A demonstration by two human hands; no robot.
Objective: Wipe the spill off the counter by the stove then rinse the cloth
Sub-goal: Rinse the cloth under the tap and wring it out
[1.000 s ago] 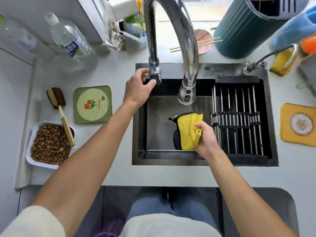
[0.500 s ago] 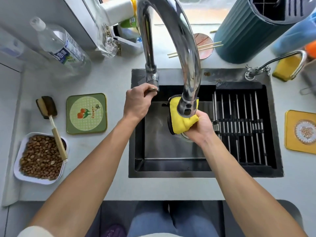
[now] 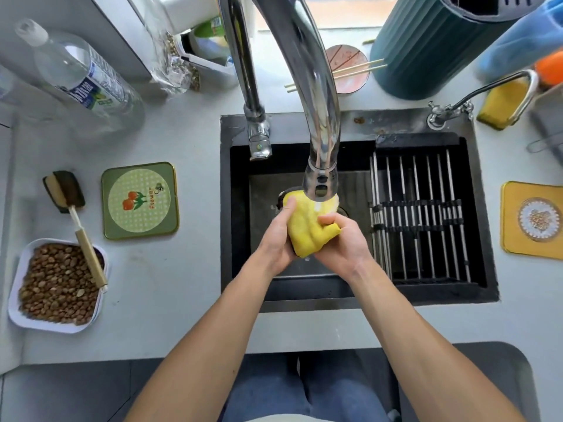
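A yellow cloth (image 3: 304,223) with a dark underside is bunched over the black sink (image 3: 240,208), right under the spout of the tall chrome faucet (image 3: 320,123). Water runs from the spout onto the cloth's top. My left hand (image 3: 278,239) grips the cloth from the left, thumb along its upper edge. My right hand (image 3: 344,242) grips it from the right, fingers curled over its lower corner. The faucet lever (image 3: 259,138) stands free at the sink's back left. The lower part of the cloth is hidden between my palms.
A metal rack (image 3: 426,214) fills the sink's right half. On the left counter lie a green coaster (image 3: 140,201), a brush (image 3: 76,220), a white tray of nuts (image 3: 58,284) and a water bottle (image 3: 82,77). A yellow mat (image 3: 533,220) lies right; a teal holder (image 3: 432,47) stands behind.
My left hand left the faucet lever and came down onto the cloth. The right hand brought the cloth up under the spout, and both hands now hold it in the water.
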